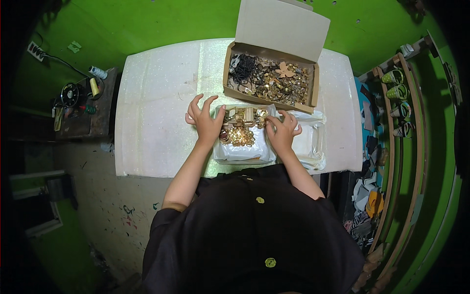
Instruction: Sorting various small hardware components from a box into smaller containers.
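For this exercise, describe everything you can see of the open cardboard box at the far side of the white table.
The brown cardboard box is shallow and rectangular, its plain lid flap standing open at the back. It sits slightly turned at the far edge of the glittery white table, beyond both hands. Inside lies a heap of small gold-coloured metal ornaments, a dark tangle at the left end and one tan flower-shaped piece on top. Its front wall appears to meet the clear plastic bag of similar gold pieces.

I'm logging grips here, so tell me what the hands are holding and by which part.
Both hands, left hand and right hand, grip the clear plastic bag of gold trinkets by its two upper side edges.
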`<state>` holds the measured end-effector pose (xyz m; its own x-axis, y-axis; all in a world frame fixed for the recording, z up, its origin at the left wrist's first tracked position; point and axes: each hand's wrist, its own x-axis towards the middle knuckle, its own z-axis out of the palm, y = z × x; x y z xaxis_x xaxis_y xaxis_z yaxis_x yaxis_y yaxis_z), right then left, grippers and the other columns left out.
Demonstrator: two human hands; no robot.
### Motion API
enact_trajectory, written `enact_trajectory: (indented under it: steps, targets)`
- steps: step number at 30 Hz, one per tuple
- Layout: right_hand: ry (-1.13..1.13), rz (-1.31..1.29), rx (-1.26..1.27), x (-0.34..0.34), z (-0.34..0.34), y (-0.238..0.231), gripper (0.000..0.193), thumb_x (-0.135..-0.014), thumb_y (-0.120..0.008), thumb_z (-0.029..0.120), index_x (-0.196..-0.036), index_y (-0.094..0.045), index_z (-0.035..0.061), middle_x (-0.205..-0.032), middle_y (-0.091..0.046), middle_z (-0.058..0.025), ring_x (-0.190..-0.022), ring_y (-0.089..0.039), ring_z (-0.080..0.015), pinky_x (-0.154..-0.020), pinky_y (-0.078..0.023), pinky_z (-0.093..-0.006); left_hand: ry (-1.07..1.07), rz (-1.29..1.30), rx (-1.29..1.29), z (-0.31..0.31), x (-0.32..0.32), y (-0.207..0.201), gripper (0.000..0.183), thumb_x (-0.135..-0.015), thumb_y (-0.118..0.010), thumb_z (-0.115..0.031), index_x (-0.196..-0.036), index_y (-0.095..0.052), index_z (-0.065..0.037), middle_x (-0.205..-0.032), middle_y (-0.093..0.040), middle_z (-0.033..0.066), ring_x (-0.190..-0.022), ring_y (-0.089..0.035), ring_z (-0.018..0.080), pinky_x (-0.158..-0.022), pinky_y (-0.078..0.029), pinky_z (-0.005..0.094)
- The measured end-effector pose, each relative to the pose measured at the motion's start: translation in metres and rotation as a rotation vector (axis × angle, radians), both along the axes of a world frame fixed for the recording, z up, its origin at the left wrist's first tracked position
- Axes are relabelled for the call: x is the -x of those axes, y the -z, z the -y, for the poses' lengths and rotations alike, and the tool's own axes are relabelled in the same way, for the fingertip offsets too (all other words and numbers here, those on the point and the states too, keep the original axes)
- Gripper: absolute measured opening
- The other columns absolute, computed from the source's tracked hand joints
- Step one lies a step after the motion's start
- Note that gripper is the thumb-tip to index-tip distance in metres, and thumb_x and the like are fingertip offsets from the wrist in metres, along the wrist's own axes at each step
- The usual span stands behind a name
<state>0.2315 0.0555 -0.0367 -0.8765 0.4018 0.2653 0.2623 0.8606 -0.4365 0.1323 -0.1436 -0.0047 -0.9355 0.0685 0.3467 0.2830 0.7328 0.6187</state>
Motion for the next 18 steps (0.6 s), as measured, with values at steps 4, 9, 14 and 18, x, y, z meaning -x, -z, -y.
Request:
enact_trajectory:
  steps: [4, 9, 14, 18]
  targets:
    - [-0.078, -0.023, -0.037, 0.028, 0.004, -0.004, 0.016, -0.075, -0.066, 0.022, -0.090, -0.070, 0.0210, -0.124, -0.049, -0.0060, -0.122, -0.034, -0.0296, -0.093, -0.015, -0.0600, -0.023, 0.014, 0.007, 0.005, -0.004, 0.002, 0.034, -0.078, -0.069, -0.031, -0.109, -0.062, -0.017, -0.129, -0.038, 0.0101, -0.124, -0.026, 0.0271, -0.100, -0.011, 0.0464]
    - [-0.124, 0.021, -0.198, 0.046, 0.009, -0.002, 0.015, -0.075, -0.065, 0.021, -0.089, -0.071, 0.0195, -0.129, -0.047, -0.0087, -0.124, -0.033, -0.0307, -0.095, -0.014, -0.0607, 0.004, 0.044, -0.029, 0.004, -0.008, 0.008, 0.034, -0.077, -0.070, -0.031, -0.107, -0.063, -0.018, -0.127, -0.039, 0.0095, -0.124, -0.027, 0.0269, -0.099, -0.011, 0.0468]
    - [-0.166, 0.087, -0.210, 0.049, 0.008, -0.005, 0.014, -0.073, -0.064, 0.017, -0.085, -0.071, 0.0178, -0.131, -0.046, -0.0108, -0.126, -0.033, -0.0316, -0.097, -0.013, -0.0608, 0.002, 0.067, -0.059, 0.006, -0.007, 0.011, 0.033, -0.077, -0.068, -0.031, -0.107, -0.063, -0.019, -0.127, -0.039, 0.0098, -0.126, -0.025, 0.0279, -0.100, -0.008, 0.0530]
    - [-0.165, 0.096, -0.206, 0.052, 0.006, -0.001, 0.014, -0.072, -0.064, 0.014, -0.085, -0.070, 0.0169, -0.131, -0.047, -0.0111, -0.126, -0.033, -0.0320, -0.097, -0.013, -0.0612, 0.010, 0.053, -0.067, 0.007, -0.006, 0.013, 0.033, -0.077, -0.068, -0.030, -0.107, -0.063, -0.018, -0.127, -0.039, 0.0105, -0.125, -0.026, 0.0278, -0.099, -0.008, 0.0514]
